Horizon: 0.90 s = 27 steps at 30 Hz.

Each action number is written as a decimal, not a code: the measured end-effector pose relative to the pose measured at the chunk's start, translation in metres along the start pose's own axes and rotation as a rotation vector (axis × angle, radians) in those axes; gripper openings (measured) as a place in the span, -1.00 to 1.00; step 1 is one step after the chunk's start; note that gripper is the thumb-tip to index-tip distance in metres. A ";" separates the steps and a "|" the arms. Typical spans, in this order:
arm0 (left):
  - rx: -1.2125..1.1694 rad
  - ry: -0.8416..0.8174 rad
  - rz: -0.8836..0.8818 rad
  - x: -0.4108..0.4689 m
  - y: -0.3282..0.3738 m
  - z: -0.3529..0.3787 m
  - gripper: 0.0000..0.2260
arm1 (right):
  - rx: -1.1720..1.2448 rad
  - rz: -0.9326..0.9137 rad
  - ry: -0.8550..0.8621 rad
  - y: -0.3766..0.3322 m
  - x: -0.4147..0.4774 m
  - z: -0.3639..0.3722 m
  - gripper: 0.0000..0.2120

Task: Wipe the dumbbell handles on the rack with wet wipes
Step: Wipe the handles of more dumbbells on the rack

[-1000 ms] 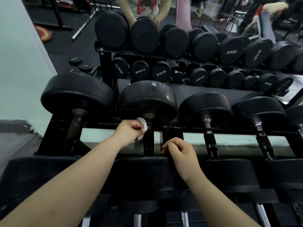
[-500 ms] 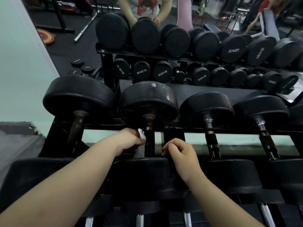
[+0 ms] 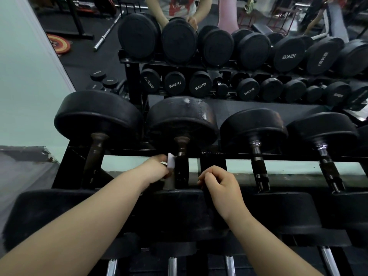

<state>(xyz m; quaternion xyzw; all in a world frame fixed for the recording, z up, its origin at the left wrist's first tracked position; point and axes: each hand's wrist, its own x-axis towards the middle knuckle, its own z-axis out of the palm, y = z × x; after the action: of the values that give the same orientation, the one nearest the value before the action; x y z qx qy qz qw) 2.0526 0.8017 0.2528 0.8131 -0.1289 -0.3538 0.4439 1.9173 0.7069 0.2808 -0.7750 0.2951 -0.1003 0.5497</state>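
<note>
Several black dumbbells lie side by side on the top tier of a black rack [image 3: 211, 154]. My left hand [image 3: 156, 168] presses a white wet wipe [image 3: 170, 160] against the left side of the second dumbbell's dark handle [image 3: 181, 166]. My right hand [image 3: 221, 185] rests curled on that dumbbell's near head [image 3: 179, 212], right of the handle, holding nothing that I can see. The first dumbbell's brown handle [image 3: 95, 156] is to the left. Two shiny handles [image 3: 258, 164] [image 3: 328, 168] are to the right.
A mirror behind the rack reflects the rack, the dumbbells and a person in a white shirt [image 3: 179, 6]. A pale green wall [image 3: 25, 76] stands at the left. Chrome handles of a lower tier [image 3: 172, 265] show at the bottom edge.
My left hand has slid the wipe down the handle toward me, from just under the far head to its middle. My right hand has stayed put.
</note>
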 end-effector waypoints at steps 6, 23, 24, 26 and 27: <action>-0.489 -0.100 -0.146 0.013 0.006 0.001 -0.49 | -0.007 -0.009 0.005 0.001 0.001 0.000 -0.80; -0.524 -0.124 -0.108 0.027 0.001 0.008 -0.39 | 0.012 -0.019 0.007 0.001 0.002 0.000 -0.81; -0.541 -0.120 -0.097 0.028 0.000 0.009 -0.39 | 0.012 -0.018 0.008 0.001 0.002 0.000 -0.81; -0.478 -0.142 -0.114 0.024 -0.001 0.007 -0.43 | 0.008 -0.017 0.009 0.001 0.002 0.000 -0.81; -0.370 -0.167 -0.125 0.021 -0.002 0.005 -0.46 | 0.001 -0.016 0.010 0.000 0.001 0.000 -0.81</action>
<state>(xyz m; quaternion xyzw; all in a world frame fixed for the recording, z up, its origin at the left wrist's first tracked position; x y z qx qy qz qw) 2.0642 0.7886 0.2400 0.6921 -0.0475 -0.4644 0.5505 1.9180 0.7056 0.2803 -0.7764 0.2917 -0.1086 0.5480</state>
